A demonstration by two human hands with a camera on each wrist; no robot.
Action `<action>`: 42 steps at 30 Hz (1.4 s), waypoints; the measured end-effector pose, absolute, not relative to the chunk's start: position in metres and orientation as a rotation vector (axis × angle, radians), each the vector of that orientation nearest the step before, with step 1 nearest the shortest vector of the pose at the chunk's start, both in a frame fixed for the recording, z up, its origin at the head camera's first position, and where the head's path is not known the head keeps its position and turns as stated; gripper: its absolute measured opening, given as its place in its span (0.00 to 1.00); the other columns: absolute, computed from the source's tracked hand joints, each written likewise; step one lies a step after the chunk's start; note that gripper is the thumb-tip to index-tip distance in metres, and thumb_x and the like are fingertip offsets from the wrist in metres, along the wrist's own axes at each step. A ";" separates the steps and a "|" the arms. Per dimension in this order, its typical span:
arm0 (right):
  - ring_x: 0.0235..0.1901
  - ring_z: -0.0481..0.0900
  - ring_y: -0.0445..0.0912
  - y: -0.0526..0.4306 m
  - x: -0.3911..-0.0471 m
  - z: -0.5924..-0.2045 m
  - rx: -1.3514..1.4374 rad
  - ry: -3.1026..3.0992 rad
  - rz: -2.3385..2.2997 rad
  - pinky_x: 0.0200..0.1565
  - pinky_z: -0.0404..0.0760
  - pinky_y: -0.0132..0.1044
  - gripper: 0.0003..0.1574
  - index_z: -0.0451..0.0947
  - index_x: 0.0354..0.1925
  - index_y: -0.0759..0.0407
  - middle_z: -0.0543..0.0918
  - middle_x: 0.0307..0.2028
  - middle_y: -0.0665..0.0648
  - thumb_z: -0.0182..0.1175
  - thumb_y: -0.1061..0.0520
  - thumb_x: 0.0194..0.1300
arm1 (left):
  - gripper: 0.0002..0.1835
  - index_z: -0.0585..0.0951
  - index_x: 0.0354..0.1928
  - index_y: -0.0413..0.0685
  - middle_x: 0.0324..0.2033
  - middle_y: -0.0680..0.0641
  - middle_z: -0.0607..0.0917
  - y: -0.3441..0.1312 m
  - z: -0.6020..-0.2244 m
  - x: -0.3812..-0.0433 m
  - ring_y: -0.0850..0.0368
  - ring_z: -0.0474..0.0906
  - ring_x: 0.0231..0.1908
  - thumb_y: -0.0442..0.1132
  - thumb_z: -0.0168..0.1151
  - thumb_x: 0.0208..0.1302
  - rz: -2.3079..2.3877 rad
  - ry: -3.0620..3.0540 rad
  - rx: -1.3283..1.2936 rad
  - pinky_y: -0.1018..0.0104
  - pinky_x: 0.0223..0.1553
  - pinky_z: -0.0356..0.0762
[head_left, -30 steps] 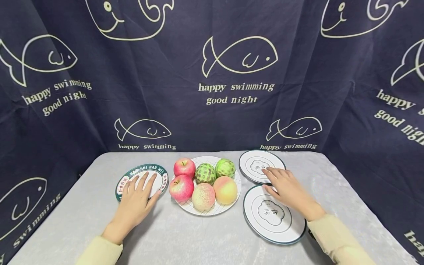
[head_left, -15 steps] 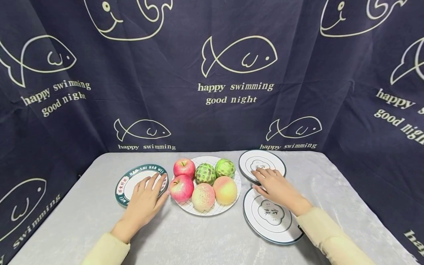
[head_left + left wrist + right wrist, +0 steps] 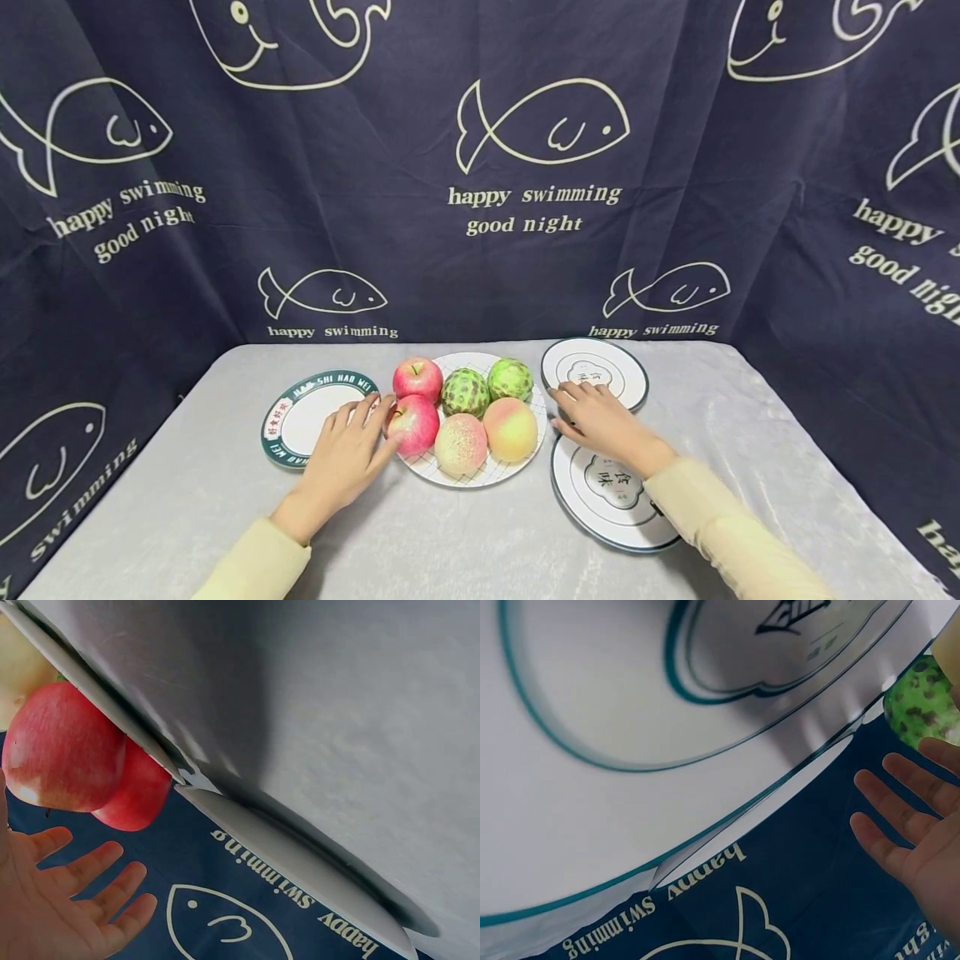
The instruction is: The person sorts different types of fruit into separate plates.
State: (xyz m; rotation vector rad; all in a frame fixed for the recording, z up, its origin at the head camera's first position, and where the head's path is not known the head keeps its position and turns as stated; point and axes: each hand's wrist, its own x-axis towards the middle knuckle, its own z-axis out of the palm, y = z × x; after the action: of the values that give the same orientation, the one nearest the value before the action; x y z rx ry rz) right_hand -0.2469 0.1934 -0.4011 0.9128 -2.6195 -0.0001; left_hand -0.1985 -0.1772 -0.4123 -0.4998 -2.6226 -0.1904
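Fingers parted and clasping nothing, my left hand [image 3: 345, 462] hangs beside the front apple [image 3: 418, 427] on the fruit plate [image 3: 498, 476], opposite my likewise unclasped right hand [image 3: 602, 427]; a sound grasp should cup the apple's sides, sparing the adjoining peach [image 3: 460, 446] a nudge.

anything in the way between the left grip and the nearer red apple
Nothing visible stands in the way. In the head view the left grip is at the left side of the nearer red apple; the left wrist view shows only an open gap between the visible fingertips and it.
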 end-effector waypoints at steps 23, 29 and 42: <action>0.44 0.76 0.55 0.167 -0.254 -0.414 0.887 -2.709 -0.071 0.46 0.73 0.52 0.24 0.72 0.53 0.58 0.77 0.48 0.59 0.55 0.48 0.61 | 0.38 0.66 0.64 0.50 0.53 0.42 0.74 -0.163 -0.417 -0.206 0.41 0.70 0.54 0.65 0.51 0.57 -0.193 -2.643 -0.545 0.47 0.47 0.69; 0.44 0.76 0.54 0.165 -0.254 -0.416 0.872 -2.730 -0.056 0.44 0.73 0.52 0.24 0.73 0.52 0.58 0.77 0.47 0.59 0.55 0.49 0.60 | 0.39 0.65 0.64 0.50 0.54 0.43 0.74 -0.160 -0.418 -0.206 0.41 0.69 0.54 0.66 0.52 0.56 -0.223 -2.665 -0.535 0.47 0.48 0.69; 0.39 0.75 0.52 0.163 -0.252 -0.421 0.861 -2.747 -0.108 0.39 0.73 0.49 0.23 0.73 0.51 0.58 0.76 0.41 0.58 0.55 0.48 0.61 | 0.40 0.62 0.66 0.51 0.53 0.43 0.74 -0.155 -0.419 -0.210 0.42 0.72 0.51 0.65 0.53 0.56 -0.250 -2.648 -0.563 0.48 0.45 0.71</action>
State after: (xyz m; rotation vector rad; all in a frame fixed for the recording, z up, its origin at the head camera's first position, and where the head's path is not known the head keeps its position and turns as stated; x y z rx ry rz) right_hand -0.2524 0.1634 -0.4212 0.8608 -2.7471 -0.1077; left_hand -0.2104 -0.1554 -0.4193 -0.5627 -2.6481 -0.2503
